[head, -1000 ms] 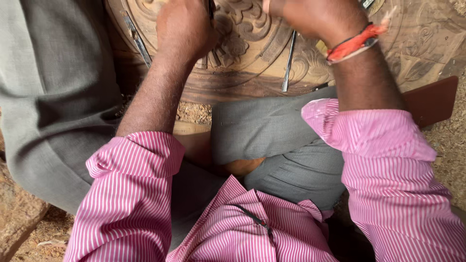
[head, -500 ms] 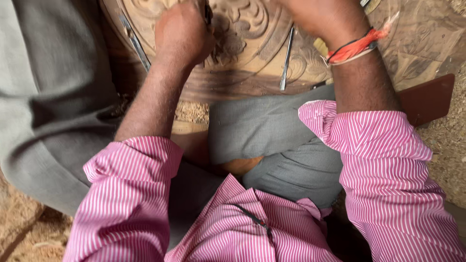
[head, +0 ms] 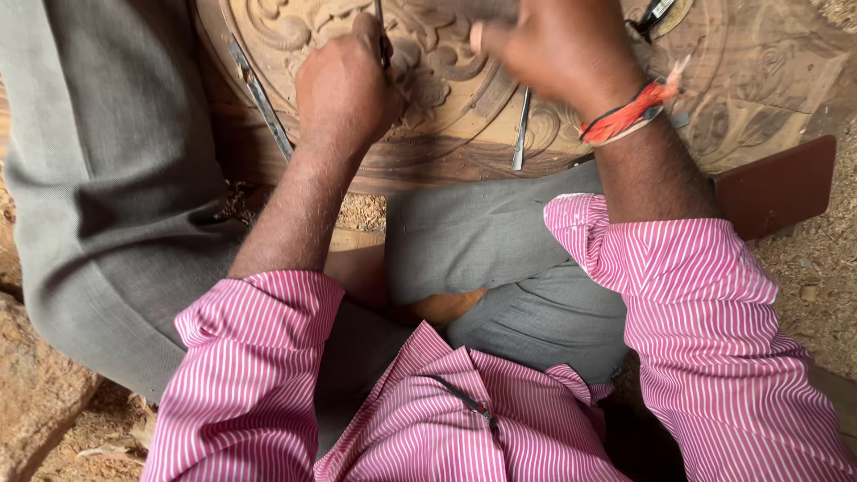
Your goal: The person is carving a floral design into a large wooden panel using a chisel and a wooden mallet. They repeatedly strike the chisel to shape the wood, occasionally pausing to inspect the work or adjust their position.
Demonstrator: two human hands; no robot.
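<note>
While our left hand (head: 344, 89) grips the upright chisel (head: 382, 40) on the carved wood panel (head: 446, 98), right hand (head: 558, 49), fisted just beside, holds something we cannot tell.

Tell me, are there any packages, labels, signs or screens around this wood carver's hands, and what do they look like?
None in view: no package, label, sign or screen.
Around the left hand and right hand lie only the carved wooden panel, loose metal chisels and a plain brown board.
</note>
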